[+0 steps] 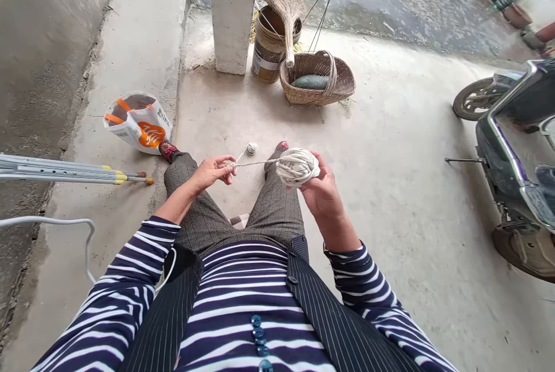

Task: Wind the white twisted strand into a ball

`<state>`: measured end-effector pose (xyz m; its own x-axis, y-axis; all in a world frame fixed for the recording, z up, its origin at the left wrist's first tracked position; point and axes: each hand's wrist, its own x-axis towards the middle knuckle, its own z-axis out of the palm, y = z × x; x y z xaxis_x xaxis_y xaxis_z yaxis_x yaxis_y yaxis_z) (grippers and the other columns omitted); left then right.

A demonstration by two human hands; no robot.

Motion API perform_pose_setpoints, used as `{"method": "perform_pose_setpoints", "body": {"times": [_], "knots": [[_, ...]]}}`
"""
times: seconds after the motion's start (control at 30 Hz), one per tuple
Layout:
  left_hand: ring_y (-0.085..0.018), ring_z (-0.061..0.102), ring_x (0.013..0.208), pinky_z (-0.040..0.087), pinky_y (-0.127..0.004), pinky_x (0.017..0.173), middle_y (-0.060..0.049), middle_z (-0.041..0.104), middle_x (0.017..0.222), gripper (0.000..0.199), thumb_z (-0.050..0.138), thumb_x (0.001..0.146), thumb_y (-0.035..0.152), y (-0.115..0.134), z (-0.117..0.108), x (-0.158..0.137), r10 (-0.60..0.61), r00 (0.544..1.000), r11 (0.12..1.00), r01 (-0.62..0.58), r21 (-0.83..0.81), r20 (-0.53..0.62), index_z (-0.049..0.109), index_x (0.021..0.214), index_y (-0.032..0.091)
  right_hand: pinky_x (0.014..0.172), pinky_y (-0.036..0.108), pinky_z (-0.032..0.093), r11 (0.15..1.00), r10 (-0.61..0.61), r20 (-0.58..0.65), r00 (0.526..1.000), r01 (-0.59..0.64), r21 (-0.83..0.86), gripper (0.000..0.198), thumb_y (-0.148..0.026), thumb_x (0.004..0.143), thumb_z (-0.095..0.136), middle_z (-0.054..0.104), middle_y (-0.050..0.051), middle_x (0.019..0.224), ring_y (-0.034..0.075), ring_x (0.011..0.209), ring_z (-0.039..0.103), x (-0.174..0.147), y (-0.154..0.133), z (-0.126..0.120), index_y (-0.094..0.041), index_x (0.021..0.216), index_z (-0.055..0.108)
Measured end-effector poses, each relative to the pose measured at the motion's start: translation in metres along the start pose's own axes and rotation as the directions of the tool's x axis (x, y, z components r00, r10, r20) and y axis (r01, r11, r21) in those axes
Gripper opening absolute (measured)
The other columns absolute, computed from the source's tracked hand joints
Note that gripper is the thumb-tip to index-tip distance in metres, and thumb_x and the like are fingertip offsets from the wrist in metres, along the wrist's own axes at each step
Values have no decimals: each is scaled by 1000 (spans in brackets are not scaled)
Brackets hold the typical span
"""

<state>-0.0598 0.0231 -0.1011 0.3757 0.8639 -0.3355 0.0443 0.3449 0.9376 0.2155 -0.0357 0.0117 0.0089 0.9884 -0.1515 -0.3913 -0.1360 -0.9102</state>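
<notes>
My right hand (321, 190) grips a large ball of off-white cord (298, 167), fingers behind it and thumb near its lower edge. From the ball a taut strand of cord (256, 163) runs left to my left hand (215, 172), where thumb and fingers pinch it. Past my left fingertips the cord leads on to a smaller ball of cord (252, 148), which appears to lie on the floor between my feet. Both hands are above my knees, the left one over my left leg.
A white and orange bag (141, 123) stands by my left foot. Crutches (73, 170) lie at the left. Ahead are a pillar (233, 14), a bucket (265, 51) with a straw broom (286, 11), and a wicker basket (303, 93) holding a green gourd. A scooter (515, 158) is parked right.
</notes>
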Motion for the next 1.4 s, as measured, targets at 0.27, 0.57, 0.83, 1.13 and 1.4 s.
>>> {"method": "perform_pose_setpoints", "body": {"times": [0.27, 0.57, 0.83, 1.13, 1.4], "knots": [[-12, 60, 50, 52, -26, 51, -6, 70, 68, 46, 80, 74, 56, -16, -33, 1, -87, 989, 994, 94, 53, -123, 69, 83, 13, 56, 31, 55, 999, -39, -58, 998, 39, 3, 50, -27, 63, 76, 72, 5, 117, 25, 91, 72, 0, -19, -20, -29, 112, 63], [-21, 70, 85, 54, -28, 76, -9, 78, 96, 17, 66, 81, 24, -25, -38, 25, 62, 946, 851, 117, 512, -319, 75, 94, 18, 58, 33, 59, 998, -37, 7, 999, 37, -59, 49, -31, 65, 78, 70, 6, 124, 24, 89, 72, -1, -18, -7, -29, 111, 62], [-22, 71, 106, 53, -33, 97, -12, 75, 115, 38, 59, 89, 28, 6, 38, 20, 244, 963, 923, -195, 330, -113, 71, 122, 13, 73, 39, 66, 982, 129, 35, 991, -122, -142, 50, -30, 68, 80, 73, 2, 106, 26, 99, 72, 13, 14, 10, -28, 112, 57], [-22, 70, 82, 57, -30, 75, -6, 76, 81, 21, 70, 83, 33, 20, 104, 23, 320, 945, 933, -304, 190, -60, 71, 80, 13, 67, 34, 66, 975, 223, 81, 971, -221, -37, 52, -19, 63, 78, 75, 0, 106, 22, 90, 73, 7, 19, 15, -28, 111, 61], [-14, 66, 59, 58, -25, 62, -5, 70, 66, 40, 65, 85, 53, -15, 50, 15, 178, 982, 966, -187, 177, 61, 67, 72, 15, 60, 29, 62, 979, 148, 73, 986, -157, 130, 51, -19, 67, 74, 77, 3, 106, 22, 83, 77, 6, -13, -20, -26, 117, 65]]}}
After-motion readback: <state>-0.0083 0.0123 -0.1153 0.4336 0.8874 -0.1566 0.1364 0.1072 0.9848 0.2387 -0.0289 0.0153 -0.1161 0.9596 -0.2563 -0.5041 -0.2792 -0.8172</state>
